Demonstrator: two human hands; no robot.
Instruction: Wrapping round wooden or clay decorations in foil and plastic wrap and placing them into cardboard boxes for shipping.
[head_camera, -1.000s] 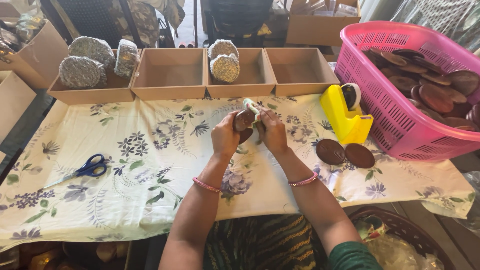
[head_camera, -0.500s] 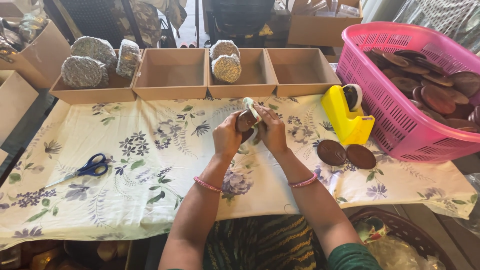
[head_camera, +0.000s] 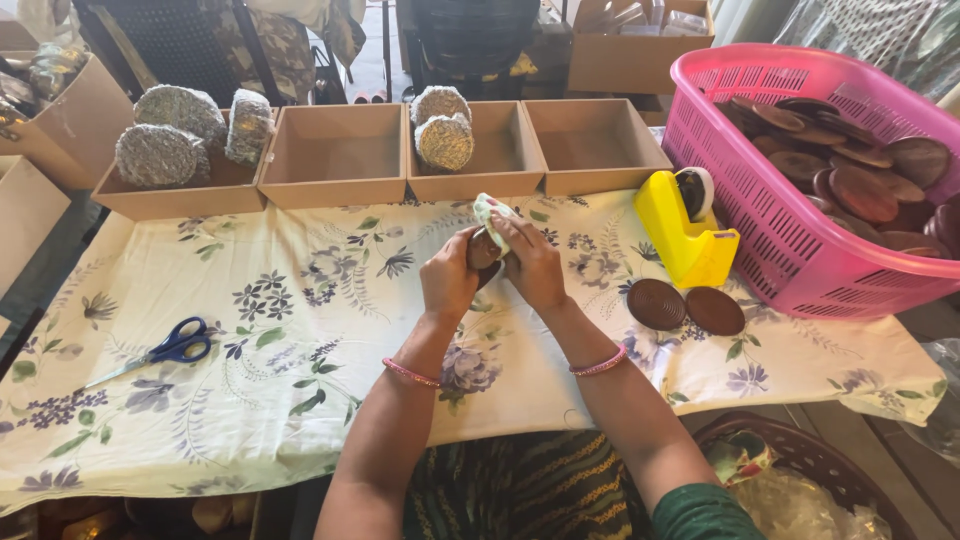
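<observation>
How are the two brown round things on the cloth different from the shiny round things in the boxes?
The two brown discs lie flat and bare on the flowered cloth, side by side. The silver-wrapped discs are covered in shiny wrap and stand on edge, leaning in the cardboard trays. The wrapped ones look thicker. Both kinds are round. The left hand and right hand hold another brown piece with a pale cloth.

four open brown cardboard boxes (head_camera: 340, 155) in a row at table's far edge, round foil-wrapped packages (head_camera: 160, 155) in leftmost and third (head_camera: 443, 140)
</observation>
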